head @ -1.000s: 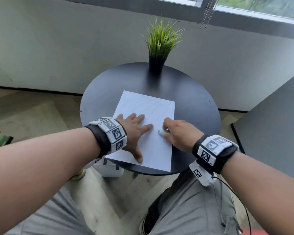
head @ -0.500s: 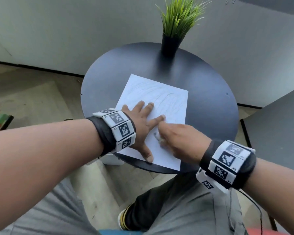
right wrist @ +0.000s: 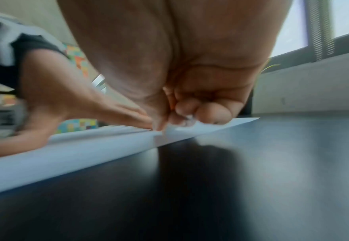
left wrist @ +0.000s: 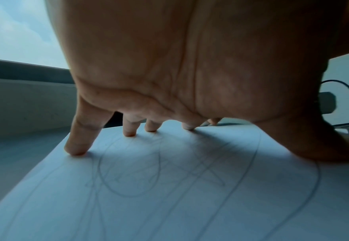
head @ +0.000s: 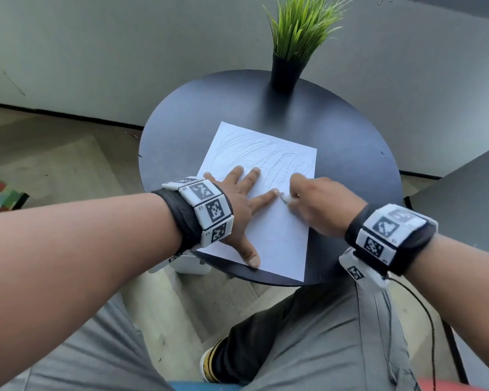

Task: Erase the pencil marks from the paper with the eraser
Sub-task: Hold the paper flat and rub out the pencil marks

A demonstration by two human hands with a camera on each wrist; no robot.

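The small white eraser (head: 285, 199) sits pinched in the curled fingers of the right hand (head: 318, 206), its tip pressed to the white sheet of paper (head: 277, 235) just right of the left forefinger. The paper lies on the round black table (head: 350, 153), its near edge reaching the table's rim. Grey pencil scribbles (head: 254, 156) cover the sheet's far half; more loops run under the left palm (plain in the left wrist view). The left hand (head: 239, 203) lies spread flat, fingertips (left wrist: 75, 149) and thumb pressing the sheet down.

Risks, as judged from here: a hard stroke towards the unpinned right edge could buckle or crease the sheet; the eraser works so near the left forefinger that it may knock it; the marks beneath the left palm stay out of reach unless that hand shifts.

Against half a second earlier: the right hand has travelled farther up the sheet, and the eraser now meets the denser scribbles. The left hand has stayed put. A potted green grass plant (head: 297, 38) stands at the table's far edge.
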